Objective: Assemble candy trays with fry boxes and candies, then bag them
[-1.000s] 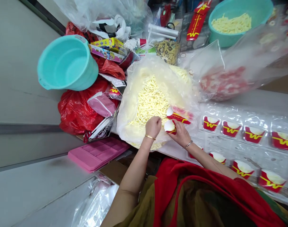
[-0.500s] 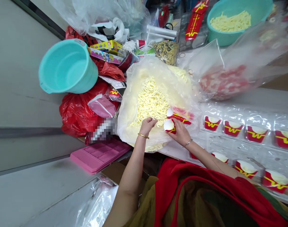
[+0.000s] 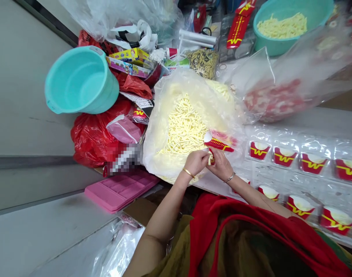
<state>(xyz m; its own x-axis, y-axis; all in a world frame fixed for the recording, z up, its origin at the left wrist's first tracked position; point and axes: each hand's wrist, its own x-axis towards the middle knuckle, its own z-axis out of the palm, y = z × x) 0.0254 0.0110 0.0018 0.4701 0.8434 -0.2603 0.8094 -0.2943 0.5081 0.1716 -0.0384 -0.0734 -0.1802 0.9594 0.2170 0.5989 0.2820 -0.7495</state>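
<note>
My right hand [image 3: 222,166] is closed around a small red fry carton [image 3: 213,159], mostly hidden by my fingers. My left hand [image 3: 196,161] is pinched at the carton's mouth, on pale yellow toy fries [image 3: 209,157] that show between the two hands. Just beyond lies a heap of the same loose fries [image 3: 186,127] in an opened clear plastic bag [image 3: 155,154]. Flattened red cartons [image 3: 220,144] with white inner faces rest on the bag's right side, close to my right hand.
To the right, clear plastic trays hold several red cartons [image 3: 259,151]. A turquoise basin [image 3: 297,44] with pale fries stands at the back right, near a bag of red-and-white pieces [image 3: 276,98]. At left are a turquoise tub [image 3: 80,84], red bags [image 3: 89,134] and a pink tray [image 3: 118,192].
My left hand has moved right from the edge of the heap to the carton and now meets my right hand. The carton has tilted and is more covered by fingers.
</note>
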